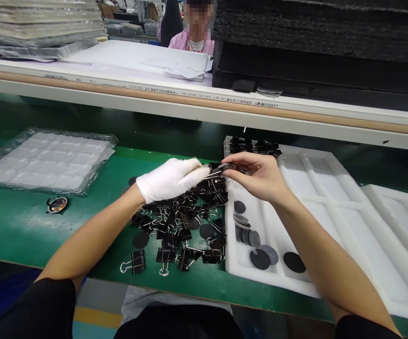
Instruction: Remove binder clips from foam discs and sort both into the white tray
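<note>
My left hand (pixel 172 179), in a white glove, pinches the wire handles of a black binder clip (pixel 216 173). Bare fingers of my right hand (pixel 257 174) grip a dark round disc (pixel 228 166) right at the clip; whether the clip's jaws are around the disc cannot be made out. Below both hands, a heap of black binder clips (pixel 170 226) with silver handles spreads over the green table. Dark round discs (pixel 141 239) lie among them. More grey and black discs (pixel 249 237) sit in a compartment of the white foam tray (pixel 229 254).
Clips (pixel 253 146) fill the tray's far left end. A second white foam tray (pixel 384 197) is at the right. Left are a clear plastic tray (pixel 48 160) and a small round part (pixel 57 205). A shelf edge (pixel 190 106) crosses beyond; a person (pixel 193 44) sits behind.
</note>
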The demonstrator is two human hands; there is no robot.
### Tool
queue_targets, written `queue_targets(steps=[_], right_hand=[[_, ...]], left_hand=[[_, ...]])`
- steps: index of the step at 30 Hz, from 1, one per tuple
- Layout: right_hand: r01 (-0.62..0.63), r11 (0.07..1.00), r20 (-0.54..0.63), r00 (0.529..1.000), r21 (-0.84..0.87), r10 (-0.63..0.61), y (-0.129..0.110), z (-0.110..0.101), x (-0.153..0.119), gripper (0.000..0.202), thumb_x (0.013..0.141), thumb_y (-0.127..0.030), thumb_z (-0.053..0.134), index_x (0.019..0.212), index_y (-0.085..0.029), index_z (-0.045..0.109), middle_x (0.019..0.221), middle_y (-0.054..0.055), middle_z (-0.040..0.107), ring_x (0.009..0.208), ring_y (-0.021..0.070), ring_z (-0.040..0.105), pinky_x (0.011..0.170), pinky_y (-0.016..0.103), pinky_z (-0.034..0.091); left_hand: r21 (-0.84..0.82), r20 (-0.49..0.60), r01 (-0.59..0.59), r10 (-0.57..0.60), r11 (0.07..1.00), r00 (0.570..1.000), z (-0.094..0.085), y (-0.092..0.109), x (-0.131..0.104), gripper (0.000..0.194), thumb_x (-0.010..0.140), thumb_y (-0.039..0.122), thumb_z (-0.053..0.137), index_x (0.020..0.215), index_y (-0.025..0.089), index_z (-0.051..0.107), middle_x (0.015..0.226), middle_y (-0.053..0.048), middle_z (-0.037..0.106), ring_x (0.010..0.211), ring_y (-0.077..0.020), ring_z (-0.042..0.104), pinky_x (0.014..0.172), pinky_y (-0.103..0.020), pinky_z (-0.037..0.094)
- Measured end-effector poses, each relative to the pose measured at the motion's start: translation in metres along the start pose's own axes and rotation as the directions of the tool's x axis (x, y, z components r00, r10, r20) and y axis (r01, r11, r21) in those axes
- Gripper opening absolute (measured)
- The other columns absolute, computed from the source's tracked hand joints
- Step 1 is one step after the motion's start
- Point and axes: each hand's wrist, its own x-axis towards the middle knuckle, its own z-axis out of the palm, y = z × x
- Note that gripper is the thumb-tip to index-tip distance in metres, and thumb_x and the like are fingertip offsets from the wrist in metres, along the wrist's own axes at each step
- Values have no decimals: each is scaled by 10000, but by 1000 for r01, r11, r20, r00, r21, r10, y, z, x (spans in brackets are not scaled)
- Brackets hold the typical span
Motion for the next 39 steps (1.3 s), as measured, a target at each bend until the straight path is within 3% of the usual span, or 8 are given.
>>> queue_targets(steps=[3,6,10,15,22,29,35,39], right_hand=[[265,958,-39,962,-115,-271,-5,8,-5,87,939,-292,733,986,-279,805,992,38,791,918,244,711,846,440,555],[367,899,12,927,-238,-375,-4,11,-7,221,939,-345,745,1154,-300,774,1137,63,769,1067,282,688,968,483,534],[166,904,125,984,-394,-126,13,12,-5,593,862,-476,808,1379,-226,659,1264,142,673,1164,350,599,991,543,516],[51,837,308,941,-544,143,28,22,-7,285,975,-395,662,1163,-202,756,1196,152,682,1139,382,577,963,596,473],[-227,970,120,964,-82,236,16,7,1,260,933,-444,685,853,-198,661,1087,94,738,883,214,671,785,385,557],[-521,595,66,783,612,618,18,4,11,576,601,-292,1000,1081,-213,692,903,26,720,876,186,721,968,426,658],[-536,577,221,821,616,527,28,6,9,522,599,-376,1019,1023,-204,769,1154,92,762,1083,231,732,1138,478,556],[-466,675,106,858,573,502,38,6,8,638,549,-431,1035,1085,-198,779,1132,104,768,1075,238,726,1119,494,551]], left_hand=[[-427,133,242,-204,871,970,6,3,3,582,1044,652,295,933,176,611,819,-70,722,645,-146,668,599,-265,451],[-551,112,317,-308,772,945,8,0,8,553,1028,640,426,794,158,562,711,-67,663,529,-105,575,516,-241,375],[-260,-171,165,-213,951,962,-2,-9,9,414,1047,504,473,919,151,647,686,-28,654,611,-112,615,602,-241,434],[23,-288,57,-48,998,956,-9,-9,6,398,1049,450,437,1187,175,690,860,-14,722,723,-123,651,712,-255,472],[62,-350,21,2,998,937,-4,-10,5,497,1008,487,531,1391,177,599,1139,-66,763,994,-181,714,932,-309,539],[55,-323,68,-47,996,945,-4,-11,5,430,1007,470,541,1307,176,635,1158,-63,765,989,-179,717,961,-312,543],[125,-317,50,-8,991,949,-4,-12,6,386,1024,456,522,1277,191,643,1162,-51,764,1016,-188,713,916,-302,526],[166,-324,56,1,985,946,-4,-14,7,369,1019,435,519,1261,191,654,1140,-52,768,1014,-195,714,927,-306,523]])
